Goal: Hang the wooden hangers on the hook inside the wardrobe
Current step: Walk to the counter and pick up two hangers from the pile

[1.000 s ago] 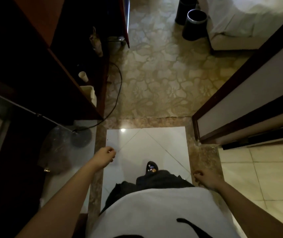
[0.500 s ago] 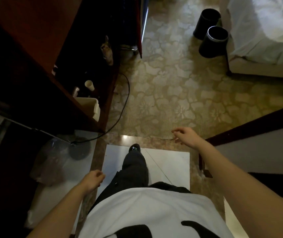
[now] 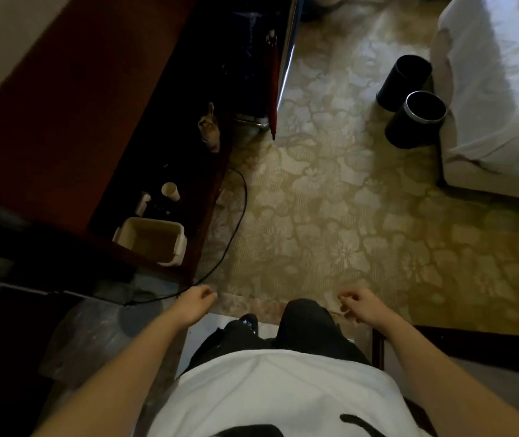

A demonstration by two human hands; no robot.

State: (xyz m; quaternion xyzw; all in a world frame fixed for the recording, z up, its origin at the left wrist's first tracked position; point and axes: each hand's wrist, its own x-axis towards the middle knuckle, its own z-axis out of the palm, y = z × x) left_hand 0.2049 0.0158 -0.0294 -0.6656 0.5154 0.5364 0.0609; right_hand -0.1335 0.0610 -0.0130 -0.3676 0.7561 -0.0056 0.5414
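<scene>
No wooden hanger, hook or wardrobe interior shows in the head view. My left hand [image 3: 195, 302] hangs low at centre left, fingers loosely curled, holding nothing. My right hand [image 3: 359, 305] is level with it at centre right, fingers also loosely curled and empty. Both hover above the seam where the white tile meets the patterned carpet [image 3: 346, 222]. My legs and a dark shoe [image 3: 245, 323] are between the hands.
A dark wooden cabinet [image 3: 78, 105] runs along the left, with a white bin [image 3: 152, 239] and a paper cup [image 3: 170, 191] on its low shelf. A black cable [image 3: 236, 222] trails on the carpet. Two black bins [image 3: 412, 99] stand beside a white bed [image 3: 497, 83] at the right.
I have stepped forward from the tiles toward the carpet, and the bed and bins came closer. My left hand swung forward and my right hand swung back, so they are now level.
</scene>
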